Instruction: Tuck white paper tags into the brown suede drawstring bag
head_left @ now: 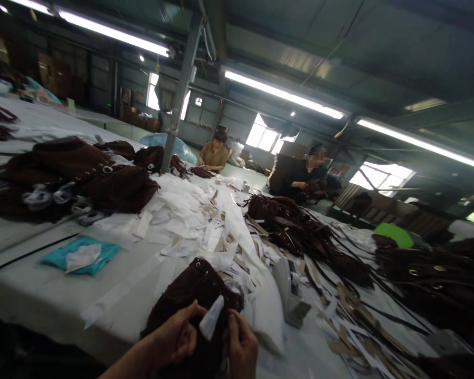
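A dark brown bag (181,289) with brass-coloured eyelets lies at the near edge of the table, below the centre of the head view. My left hand (177,334) is at its left side, fingers curled and pinched beside a small white piece (211,318) that stands out over the bag. What those fingertips grip is too small to tell. On the right side, my right hand (240,342) has thumb and fingers pressed together on the bag's edge. Clear plastic wrapping shows at the bag's upper right.
White sheets and paper strips (205,226) cover the middle of the table (63,295). Brown bags are piled left (71,168) and right (292,221). A teal packet (81,255) lies left, a grey metal holder (290,292) right. Two people work beyond, near a post (179,95).
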A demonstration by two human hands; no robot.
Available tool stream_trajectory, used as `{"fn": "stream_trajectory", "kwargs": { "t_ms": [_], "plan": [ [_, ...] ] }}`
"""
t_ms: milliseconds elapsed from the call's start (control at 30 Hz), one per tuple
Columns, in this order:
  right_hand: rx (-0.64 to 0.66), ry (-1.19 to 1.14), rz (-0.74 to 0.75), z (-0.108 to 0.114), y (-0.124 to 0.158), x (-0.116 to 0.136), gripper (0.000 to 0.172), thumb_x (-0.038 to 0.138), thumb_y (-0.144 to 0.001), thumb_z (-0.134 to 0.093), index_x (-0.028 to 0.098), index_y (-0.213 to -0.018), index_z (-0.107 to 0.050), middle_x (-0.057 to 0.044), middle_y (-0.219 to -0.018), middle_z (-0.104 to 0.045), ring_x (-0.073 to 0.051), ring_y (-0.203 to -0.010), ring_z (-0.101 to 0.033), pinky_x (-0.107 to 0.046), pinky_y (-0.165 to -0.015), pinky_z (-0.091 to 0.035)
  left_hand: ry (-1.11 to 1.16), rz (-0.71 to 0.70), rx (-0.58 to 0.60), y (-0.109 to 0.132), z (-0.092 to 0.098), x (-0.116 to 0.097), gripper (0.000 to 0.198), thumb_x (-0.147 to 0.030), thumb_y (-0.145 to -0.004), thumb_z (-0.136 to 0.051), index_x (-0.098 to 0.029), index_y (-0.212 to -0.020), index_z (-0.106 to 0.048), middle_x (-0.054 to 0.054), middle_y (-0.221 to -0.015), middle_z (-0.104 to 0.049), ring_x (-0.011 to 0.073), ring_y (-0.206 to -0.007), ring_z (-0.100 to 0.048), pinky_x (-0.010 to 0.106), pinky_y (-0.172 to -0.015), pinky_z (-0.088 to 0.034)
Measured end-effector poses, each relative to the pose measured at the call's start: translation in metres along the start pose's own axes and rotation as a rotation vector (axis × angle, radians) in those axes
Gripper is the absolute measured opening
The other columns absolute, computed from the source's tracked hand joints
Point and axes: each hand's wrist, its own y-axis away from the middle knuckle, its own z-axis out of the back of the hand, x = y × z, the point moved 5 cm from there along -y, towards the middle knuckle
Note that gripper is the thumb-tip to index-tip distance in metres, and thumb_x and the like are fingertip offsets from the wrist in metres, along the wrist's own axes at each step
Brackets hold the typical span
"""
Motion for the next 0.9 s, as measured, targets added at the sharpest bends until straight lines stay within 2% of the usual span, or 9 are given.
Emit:
{"fn": "stream_trajectory", "kwargs": {
  "t_ms": [100, 167, 233, 300, 367, 467, 533, 733, 900],
  "plan": [
    [-0.265, 0.102, -0.049, 0.057, -0.006, -0.020, 0.065, 0.067, -0.075, -0.049, 0.012, -0.107, -0.062, 0.002, -0.054, -0.058, -0.013, -0.039, -0.048, -0.024, -0.040, -0.041, -0.373, -0.117, -0.141, 0.009, 0.022, -0.040, 0.049, -0.063, -0.078, -0.052, -0.019, -0.097, -0.055, -0.006, -0.041, -0.053, 0.0099, -0.026, -0.038, 0.017, -0.028, -0.021],
    [-0.396, 0.284, -0.098, 0.087, -0.006, -0.038, 0.062, 0.065, -0.074, -0.045, 0.013, -0.102, -0.066, -0.003, -0.060, -0.065, -0.018, -0.048, -0.059, -0.027, -0.049, -0.047, -0.497, -0.319, -0.355, 0.012, 0.041, -0.077, 0.045, -0.055, -0.072, -0.066, -0.018, -0.097, -0.058, -0.003, -0.055, -0.062, 0.0141, -0.043, -0.056, 0.021, -0.039, -0.039],
    [-0.459, 0.474, -0.088, 0.101, -0.005, -0.051, 0.058, 0.061, -0.075, -0.041, 0.015, -0.098, -0.069, -0.011, -0.075, -0.073, -0.025, -0.067, -0.067, -0.031, -0.062, -0.052, -0.529, -0.420, -0.534, 0.010, 0.055, -0.102, 0.052, -0.045, -0.062, -0.076, -0.018, -0.103, -0.059, 0.002, -0.072, -0.068, 0.0218, -0.067, -0.066, 0.028, -0.058, -0.050],
    [-0.442, 0.613, -0.023, 0.097, -0.004, -0.057, 0.057, 0.056, -0.078, -0.036, 0.015, -0.100, -0.070, -0.016, -0.095, -0.073, -0.029, -0.085, -0.069, -0.035, -0.073, -0.052, -0.549, -0.412, -0.611, 0.000, 0.060, -0.110, 0.061, -0.036, -0.053, -0.083, -0.018, -0.107, -0.061, 0.005, -0.081, -0.070, 0.0278, -0.081, -0.067, 0.033, -0.070, -0.051],
    [-0.394, 0.693, 0.025, 0.087, -0.003, -0.060, 0.058, 0.051, -0.083, -0.032, 0.013, -0.105, -0.069, -0.019, -0.105, -0.071, -0.030, -0.091, -0.068, -0.036, -0.078, -0.051, -0.564, -0.386, -0.538, -0.014, 0.054, -0.106, 0.058, -0.030, -0.049, -0.085, -0.018, -0.103, -0.065, 0.006, -0.083, -0.072, 0.0297, -0.082, -0.067, 0.035, -0.074, -0.050],
    [-0.390, 0.756, 0.065, 0.079, -0.003, -0.061, 0.058, 0.048, -0.086, -0.029, 0.011, -0.106, -0.069, -0.019, -0.103, -0.071, -0.029, -0.089, -0.069, -0.035, -0.077, -0.052, -0.566, -0.389, -0.299, -0.030, 0.037, -0.095, 0.038, -0.025, -0.053, -0.082, -0.017, -0.089, -0.070, 0.005, -0.080, -0.074, 0.0291, -0.079, -0.066, 0.035, -0.073, -0.050],
    [-0.407, 0.780, 0.115, 0.080, -0.003, -0.062, 0.058, 0.047, -0.087, -0.028, 0.012, -0.105, -0.070, -0.017, -0.101, -0.072, -0.027, -0.088, -0.070, -0.033, -0.076, -0.053, -0.577, -0.414, -0.227, -0.030, 0.031, -0.092, 0.028, -0.025, -0.057, -0.079, -0.016, -0.082, -0.072, 0.005, -0.081, -0.074, 0.0286, -0.079, -0.065, 0.034, -0.073, -0.050],
    [-0.490, 0.811, 0.188, 0.084, -0.005, -0.071, 0.059, 0.049, -0.088, -0.026, 0.012, -0.097, -0.072, -0.016, -0.099, -0.073, -0.026, -0.081, -0.071, -0.032, -0.070, -0.054, -0.463, -0.439, -0.163, 0.003, 0.022, -0.099, 0.031, -0.031, -0.067, -0.076, -0.017, -0.094, -0.075, 0.002, -0.084, -0.075, 0.0266, -0.082, -0.066, 0.030, -0.074, -0.050],
    [-0.603, 0.813, 0.215, 0.079, -0.004, -0.078, 0.060, 0.047, -0.090, -0.025, 0.011, -0.100, -0.071, -0.018, -0.100, -0.072, -0.028, -0.079, -0.071, -0.035, -0.069, -0.054, -0.345, -0.517, -0.155, 0.039, 0.033, -0.118, 0.018, -0.025, -0.059, -0.079, -0.017, -0.074, -0.076, 0.001, -0.068, -0.073, 0.0214, -0.064, -0.063, 0.026, -0.060, -0.048]
  ]
}}
